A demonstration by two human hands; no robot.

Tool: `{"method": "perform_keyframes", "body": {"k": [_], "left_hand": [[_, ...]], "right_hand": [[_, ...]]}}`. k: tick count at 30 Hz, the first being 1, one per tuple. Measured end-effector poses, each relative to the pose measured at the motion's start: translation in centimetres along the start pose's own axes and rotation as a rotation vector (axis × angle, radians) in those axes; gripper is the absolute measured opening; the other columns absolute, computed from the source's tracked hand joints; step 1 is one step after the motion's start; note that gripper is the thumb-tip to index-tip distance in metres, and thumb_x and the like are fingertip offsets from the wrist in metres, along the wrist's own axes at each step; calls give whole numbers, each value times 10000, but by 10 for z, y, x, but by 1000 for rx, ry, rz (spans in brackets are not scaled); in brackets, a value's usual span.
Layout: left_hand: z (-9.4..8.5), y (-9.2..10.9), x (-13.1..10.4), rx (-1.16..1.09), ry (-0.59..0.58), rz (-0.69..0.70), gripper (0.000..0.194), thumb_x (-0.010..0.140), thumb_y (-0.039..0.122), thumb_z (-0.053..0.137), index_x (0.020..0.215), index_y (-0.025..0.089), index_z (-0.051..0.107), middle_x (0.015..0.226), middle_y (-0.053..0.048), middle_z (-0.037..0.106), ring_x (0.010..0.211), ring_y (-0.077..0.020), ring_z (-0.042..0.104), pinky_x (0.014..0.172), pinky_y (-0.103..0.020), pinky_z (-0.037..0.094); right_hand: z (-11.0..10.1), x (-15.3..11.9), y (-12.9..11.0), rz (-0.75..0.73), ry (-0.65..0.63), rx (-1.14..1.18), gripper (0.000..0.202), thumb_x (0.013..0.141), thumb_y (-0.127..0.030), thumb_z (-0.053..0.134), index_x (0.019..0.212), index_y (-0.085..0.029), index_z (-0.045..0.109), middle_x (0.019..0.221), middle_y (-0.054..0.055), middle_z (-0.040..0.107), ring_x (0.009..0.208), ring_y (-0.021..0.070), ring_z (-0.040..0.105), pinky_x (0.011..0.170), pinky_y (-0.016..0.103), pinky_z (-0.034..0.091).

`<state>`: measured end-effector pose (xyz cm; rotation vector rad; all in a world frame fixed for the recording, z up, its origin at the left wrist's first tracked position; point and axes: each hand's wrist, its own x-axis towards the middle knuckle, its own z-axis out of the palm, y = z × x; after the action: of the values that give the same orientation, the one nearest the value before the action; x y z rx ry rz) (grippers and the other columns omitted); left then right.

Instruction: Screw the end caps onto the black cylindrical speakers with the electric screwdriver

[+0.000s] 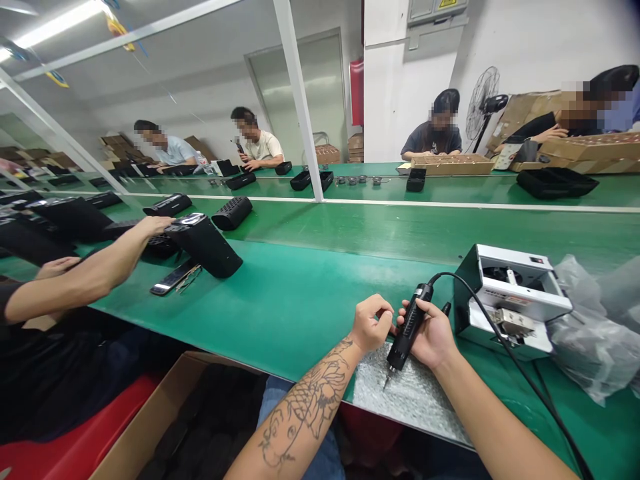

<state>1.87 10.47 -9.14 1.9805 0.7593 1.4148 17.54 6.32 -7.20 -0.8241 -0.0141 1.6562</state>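
The right hand (434, 337) grips the black cylindrical electric screwdriver (411, 327), best held steady. The left hand (371, 325) curls closed nearby, contents hidden

The green mat (295, 293) leaves passage leftward; a machine (517, 288) and black cable (501, 341) block the right.

The corded tool (411, 328) is black (its bit (389, 380) silvery), the workbench (290, 300) green, the mat (425, 397) mottled silver; 2 colours, white and black, share the machine (523, 303); dark linework patterns the left forearm (311, 408).
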Motion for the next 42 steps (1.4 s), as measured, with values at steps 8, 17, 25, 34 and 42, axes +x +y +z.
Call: {"method": "perform_keyframes", "body": {"k": [8,17,25,34,42], "left_hand": [[0,-1,0,7,-1,0,156,874,164,537,755,166,639,711,-14,591,632,-118,534,618,-254,430],[0,-2,-1,27,-7,18,158,875,171,533,758,172,639,716,-21,601,644,-129,543,632,-266,441],[0,-3,-2,37,-21,35,143,872,161,537,772,174,638,723,-23,604,648,-132,554,631,-265,452],[0,-1,-1,46,-1,41,158,879,163,526,754,173,624,715,-21,594,654,-131,542,647,-272,439],[0,-1,-2,42,-23,12,126,856,144,524,891,168,643,785,-15,602,652,-114,555,642,-245,470]], "right_hand": [[-3,1,-1,5,-3,6,142,860,-277,630,904,-155,689,726,75,699,603,200,648,684,427,615],[0,-1,-1,2,0,6,131,857,-275,627,891,-166,691,717,70,703,603,206,650,694,442,616],[3,-3,0,-2,11,1,145,871,-278,609,879,-160,693,724,77,708,596,204,645,690,441,614],[2,-2,-1,2,12,9,141,871,-277,615,888,-159,690,723,72,701,606,201,646,686,429,612],[3,-2,-1,3,22,6,153,875,-275,605,896,-145,683,724,78,695,601,201,646,662,415,605]]}}
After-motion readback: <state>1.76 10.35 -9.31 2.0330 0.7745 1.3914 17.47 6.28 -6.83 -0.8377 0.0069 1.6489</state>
